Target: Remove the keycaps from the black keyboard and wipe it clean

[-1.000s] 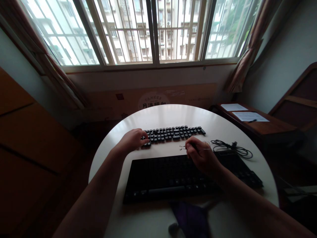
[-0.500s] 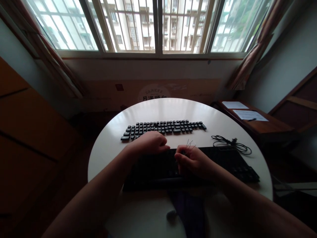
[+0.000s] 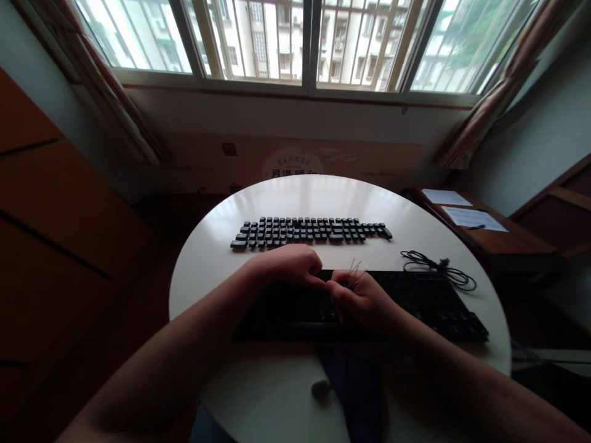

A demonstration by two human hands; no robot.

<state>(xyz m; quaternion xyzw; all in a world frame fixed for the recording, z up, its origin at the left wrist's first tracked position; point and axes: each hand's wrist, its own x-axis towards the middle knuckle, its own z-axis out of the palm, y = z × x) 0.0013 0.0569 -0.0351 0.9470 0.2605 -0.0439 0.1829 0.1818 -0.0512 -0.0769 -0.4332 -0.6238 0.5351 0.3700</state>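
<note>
Over the black keyboard [image 3: 286, 311], my right hand [image 3: 357, 292] is closed round a wire keycap puller [image 3: 354, 266], whose thin crossed wires stick up above the fist. My left hand [image 3: 300, 264] is bent at the wrist, its fingers curled and its fingertips meeting those of my right hand. Whatever lies between the touching fingertips is too small and dark to make out. Loose black keycaps [image 3: 314, 231] stand in rows on the white table behind the keyboard. Some keys remain on the keyboard's right end.
A coiled black cable [image 3: 438, 267] lies at the right of the round white table [image 3: 207, 246]. Near its front edge are a small dark object [image 3: 321, 389] and a dark purple cloth [image 3: 357, 387]. Papers [image 3: 475, 218] and a pen rest on a wooden side table.
My left hand has moved right, so its fingertips now meet my right hand's. My right hand still grips the puller. The view has shifted slightly.
</note>
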